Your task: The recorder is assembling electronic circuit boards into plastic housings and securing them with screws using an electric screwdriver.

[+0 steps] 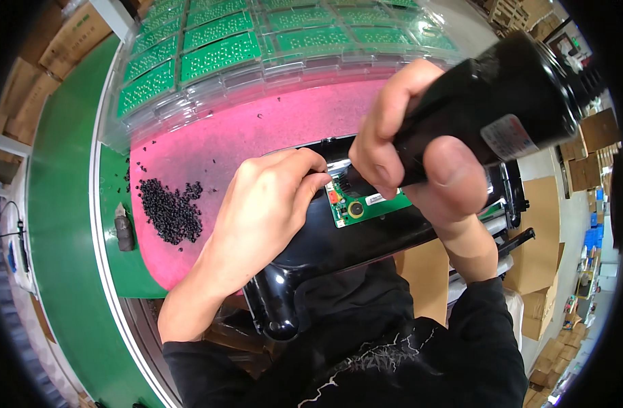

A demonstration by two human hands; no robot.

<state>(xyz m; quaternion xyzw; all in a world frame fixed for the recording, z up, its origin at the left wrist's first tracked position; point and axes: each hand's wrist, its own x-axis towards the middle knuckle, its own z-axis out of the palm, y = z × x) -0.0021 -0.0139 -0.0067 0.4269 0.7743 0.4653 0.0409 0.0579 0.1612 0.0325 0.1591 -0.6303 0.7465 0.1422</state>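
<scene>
My right hand point(454, 180) is wrapped round a thick black electric screwdriver point(481, 102), which slants down to the left. Its tip is hidden behind my fingers, close to a green circuit board point(358, 215). The board lies in a glossy black plastic housing point(318, 248) in front of me and carries a round buzzer-like part and an orange connector. My left hand point(264, 197) is closed in a pinch at the board's upper left corner, by the screwdriver's lower end. What its fingertips hold, if anything, cannot be made out.
A pile of small black screws point(170, 212) lies on the pink mat point(237, 132), left of my forearm. Clear plastic trays point(220, 61) of green boards stand at the far side. A dark wrapped stick-like object point(124, 231) rests on the green tabletop point(66, 204). Cardboard point(539, 238) stands right.
</scene>
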